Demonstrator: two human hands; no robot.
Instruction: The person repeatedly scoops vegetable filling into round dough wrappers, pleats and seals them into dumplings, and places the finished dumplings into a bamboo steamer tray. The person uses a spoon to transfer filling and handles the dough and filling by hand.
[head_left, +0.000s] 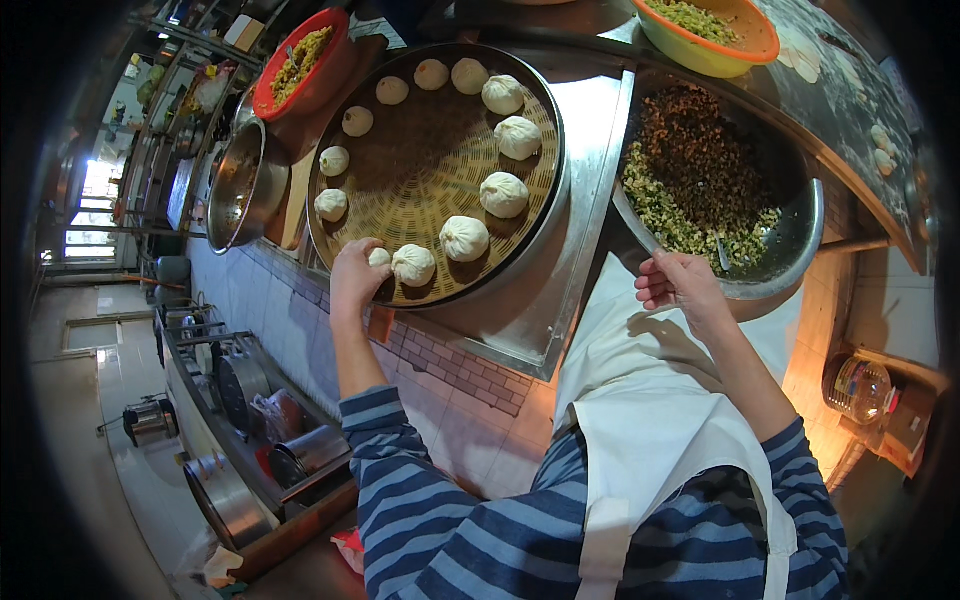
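Note:
My left hand (358, 276) is at the near-left rim of a round steamer tray with a woven bamboo mat (420, 176). Its fingers are around a small white stuffed bun (380, 258), partly hidden by them. Right beside it sits another pleated bun (414, 265). Several more buns, among them a larger one (464, 238), form a ring along the tray's edge. Near the rim of a large metal basin (780, 281), my right hand (681, 286) has its fingers curled, with nothing seen in them. The basin contains dark brown and green chopped filling (697, 172) and a spoon (721, 253).
A red bowl of filling (264, 105) and a steel bowl (262, 180) stand left of the tray. An orange-rimmed bowl (769, 51) is beyond the basin, beside a floured work surface (840, 90). Pots (232, 495) sit on a lower-left rack; an oil bottle (862, 390) is at right.

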